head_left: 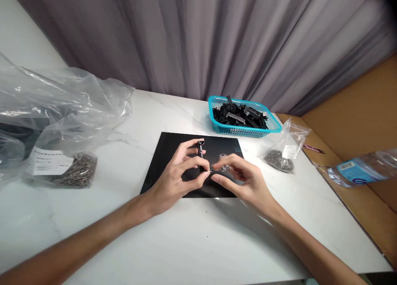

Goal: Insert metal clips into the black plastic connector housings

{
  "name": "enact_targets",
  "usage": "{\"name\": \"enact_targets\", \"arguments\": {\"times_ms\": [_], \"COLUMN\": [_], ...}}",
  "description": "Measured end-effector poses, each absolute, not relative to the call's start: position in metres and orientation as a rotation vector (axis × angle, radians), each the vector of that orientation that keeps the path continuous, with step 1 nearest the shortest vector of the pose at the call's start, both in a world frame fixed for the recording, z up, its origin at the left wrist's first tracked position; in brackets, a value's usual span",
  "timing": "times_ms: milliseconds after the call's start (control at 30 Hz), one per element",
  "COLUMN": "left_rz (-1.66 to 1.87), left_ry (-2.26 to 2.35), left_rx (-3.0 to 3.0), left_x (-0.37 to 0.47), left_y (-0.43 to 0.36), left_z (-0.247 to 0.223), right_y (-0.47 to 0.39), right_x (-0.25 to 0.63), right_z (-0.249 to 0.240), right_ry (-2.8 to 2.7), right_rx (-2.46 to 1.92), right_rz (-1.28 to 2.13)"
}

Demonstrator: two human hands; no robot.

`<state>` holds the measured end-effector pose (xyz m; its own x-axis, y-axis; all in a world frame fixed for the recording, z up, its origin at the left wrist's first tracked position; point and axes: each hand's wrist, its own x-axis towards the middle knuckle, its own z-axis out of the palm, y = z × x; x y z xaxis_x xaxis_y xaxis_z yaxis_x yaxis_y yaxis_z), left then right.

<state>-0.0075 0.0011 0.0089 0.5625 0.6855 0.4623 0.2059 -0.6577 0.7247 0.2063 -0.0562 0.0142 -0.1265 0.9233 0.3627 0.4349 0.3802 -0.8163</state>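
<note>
My left hand point(178, 173) holds a narrow black plastic clip point(200, 152) upright over a black mat point(164, 161) on the white table point(192, 239). My right hand point(240, 178) pinches a tiny metal piece point(211, 171) at the clip's lower end, fingertips almost touching the left thumb. A small heap of shiny metal springs point(223, 160) lies on the mat just behind my right fingers.
A teal basket point(243, 131) full of black clips stands behind the mat. A small clear bag of metal parts point(281, 156) lies to the right, a larger one point(76, 173) and crumpled plastic bags point(56, 107) to the left. A plastic bottle point(359, 169) lies on a cardboard box at right.
</note>
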Motion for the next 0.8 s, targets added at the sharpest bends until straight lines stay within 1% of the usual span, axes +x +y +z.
{"name": "enact_targets", "arguments": {"times_ms": [133, 267, 433, 567, 800], "left_rz": [1.000, 0.999, 0.982, 1.051, 1.099], "left_ry": [0.701, 0.678, 0.655, 0.566, 0.388], "left_rx": [2.122, 2.122, 2.239, 2.332, 2.553], "left_x": [-0.006, -0.007, -0.011, -0.016, -0.022], "left_y": [-0.001, -0.001, 0.005, 0.013, 0.019], "left_z": [0.007, 0.005, 0.004, 0.004, 0.010], "right_y": [-0.057, -0.059, -0.061, -0.061, -0.061], "right_x": [0.199, 0.196, 0.203, 0.206, 0.204], "right_z": [0.003, 0.000, 0.008, 0.015, 0.019], "right_ry": [-1.578, -1.537, -1.671, -1.833, -1.968], "right_rx": [-1.153, -1.123, -1.105, -1.059, -0.992], "right_rz": [0.778, 0.753, 0.522, 0.324, 0.255]}}
